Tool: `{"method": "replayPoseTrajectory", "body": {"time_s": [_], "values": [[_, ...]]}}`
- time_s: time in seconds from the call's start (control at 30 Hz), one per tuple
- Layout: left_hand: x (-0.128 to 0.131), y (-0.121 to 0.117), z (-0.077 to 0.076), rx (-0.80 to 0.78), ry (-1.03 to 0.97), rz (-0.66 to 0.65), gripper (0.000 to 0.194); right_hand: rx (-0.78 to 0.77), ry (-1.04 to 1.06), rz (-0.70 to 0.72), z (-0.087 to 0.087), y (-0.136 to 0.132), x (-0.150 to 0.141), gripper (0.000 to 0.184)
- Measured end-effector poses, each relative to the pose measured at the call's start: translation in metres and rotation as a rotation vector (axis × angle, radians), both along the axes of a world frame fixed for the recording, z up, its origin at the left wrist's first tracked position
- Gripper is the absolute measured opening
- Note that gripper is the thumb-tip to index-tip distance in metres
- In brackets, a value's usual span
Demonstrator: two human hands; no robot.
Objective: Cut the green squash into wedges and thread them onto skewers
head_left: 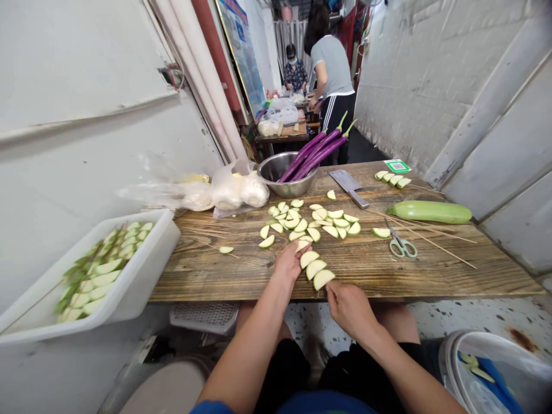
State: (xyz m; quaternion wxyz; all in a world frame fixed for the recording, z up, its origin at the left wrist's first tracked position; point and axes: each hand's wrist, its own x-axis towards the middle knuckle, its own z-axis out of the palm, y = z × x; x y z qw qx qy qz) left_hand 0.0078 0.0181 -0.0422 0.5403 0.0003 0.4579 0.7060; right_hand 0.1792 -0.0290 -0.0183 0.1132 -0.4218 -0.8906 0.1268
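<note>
My left hand [290, 260] is closed on a half-moon zucchini slice at the far end of a row. Several more pale green zucchini slices [316, 268] run from it toward me in line, apparently on one skewer whose stick is mostly hidden. At the near end, my right hand [348, 305] is closed with its fingertips against the last slice, seemingly gripping the skewer's end. Just beyond my hands lies a loose pile of cut zucchini slices [330, 221]. A whole zucchini [431, 211] rests to the right, near green-handled scissors [402, 246] and loose bamboo skewers [440, 244].
A cleaver [348, 185] lies mid-table beside a steel bowl [282, 185] of long purple eggplants [317, 152]. Bagged white food [239, 190] stands at the back left. A white tub [157, 241] of filled skewers is at left, a bucket [455, 368] lower right. Two people work farther back.
</note>
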Motion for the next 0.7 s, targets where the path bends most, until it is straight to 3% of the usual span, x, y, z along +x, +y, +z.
{"method": "replayPoseTrajectory", "body": {"time_s": [0.7], "values": [[-0.0020, 0.0010, -0.0057, 0.034, 0.009, -0.042, 0.009, -0.008, -0.016, -0.017, -0.0007, 0.0003, -0.0074, 0.022]]}}
